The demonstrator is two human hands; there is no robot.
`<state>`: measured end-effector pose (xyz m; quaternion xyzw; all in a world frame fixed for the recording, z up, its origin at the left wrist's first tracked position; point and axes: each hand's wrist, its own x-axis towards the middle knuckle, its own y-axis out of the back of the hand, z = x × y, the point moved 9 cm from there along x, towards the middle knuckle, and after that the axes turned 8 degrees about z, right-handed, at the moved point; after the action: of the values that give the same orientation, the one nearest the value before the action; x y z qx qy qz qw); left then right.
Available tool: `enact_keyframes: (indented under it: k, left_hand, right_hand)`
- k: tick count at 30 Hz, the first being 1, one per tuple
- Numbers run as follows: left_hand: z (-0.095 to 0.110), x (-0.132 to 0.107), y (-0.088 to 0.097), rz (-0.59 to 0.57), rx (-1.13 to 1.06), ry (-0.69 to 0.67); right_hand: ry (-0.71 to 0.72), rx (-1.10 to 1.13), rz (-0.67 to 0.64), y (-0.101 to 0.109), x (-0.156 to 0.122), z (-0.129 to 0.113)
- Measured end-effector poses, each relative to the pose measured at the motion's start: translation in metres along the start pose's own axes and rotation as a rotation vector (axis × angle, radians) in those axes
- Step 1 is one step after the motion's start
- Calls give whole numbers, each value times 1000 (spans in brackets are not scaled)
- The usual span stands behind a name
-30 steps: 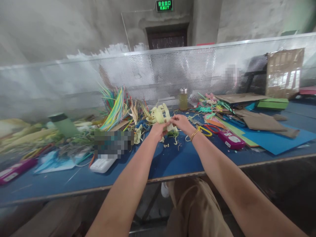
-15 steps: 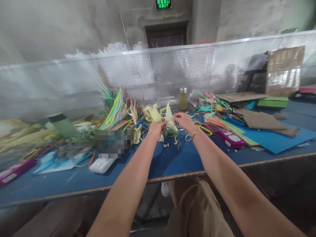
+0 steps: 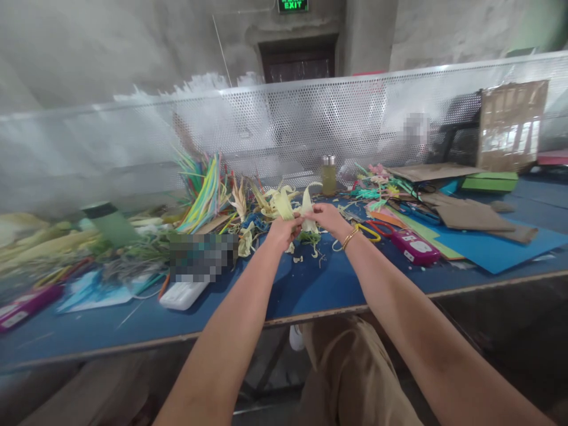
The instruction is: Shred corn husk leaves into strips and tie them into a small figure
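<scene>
My left hand (image 3: 285,231) pinches a pale yellow-green corn husk strip (image 3: 282,202), which stands up above the fingers. Right beside it, my right hand (image 3: 327,216) has its fingertips closed on a whiter, pointed husk piece (image 3: 307,202). The fingertips of both hands meet at the lower ends of the husks, so the exact grip there is hidden. Behind the hands lies a heap of dried husks (image 3: 265,204). Under them are a green tuft (image 3: 309,238) and small scraps on the blue table (image 3: 306,290).
Colourful pipe cleaners (image 3: 206,195) stand left of the hands, near a white-ended blurred object (image 3: 184,296) and a green bottle (image 3: 110,225). To the right lie yellow-handled scissors (image 3: 370,234), a purple device (image 3: 415,247), blue paper (image 3: 492,254) and cardboard (image 3: 470,213). A glass bottle (image 3: 329,177) stands behind.
My right hand has shifted slightly left, bringing its fingertips against the left hand's. The whiter husk's tip now curls over to the right. The camera view has tilted a little.
</scene>
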<state>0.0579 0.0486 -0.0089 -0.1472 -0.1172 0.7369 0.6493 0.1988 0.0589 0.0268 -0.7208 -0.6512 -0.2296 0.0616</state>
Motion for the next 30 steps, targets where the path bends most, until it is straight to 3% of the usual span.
enact_keyframes:
  k: [5, 9, 12, 18, 22, 30]
  left_hand:
    - [-14, -7, -13, -153, -94, 212]
    - [-15, -6, -9, -97, -93, 203]
    - [-15, -6, -6, -52, -25, 167]
    - [-20, -15, -20, -200, 0, 245]
    - [-20, -20, -28, -273, -9, 285]
    - [-12, -23, -33, -345, -66, 251]
  right_hand:
    - [-11, 31, 233, 28, 11, 7]
    - [-96, 284, 97, 12, 10, 9]
    - [-70, 308, 15, 1, 3, 1]
    - [-101, 280, -101, -12, -6, -3]
    - [-157, 308, -82, -13, -7, 3]
    - [-112, 293, -42, -14, -4, 4]
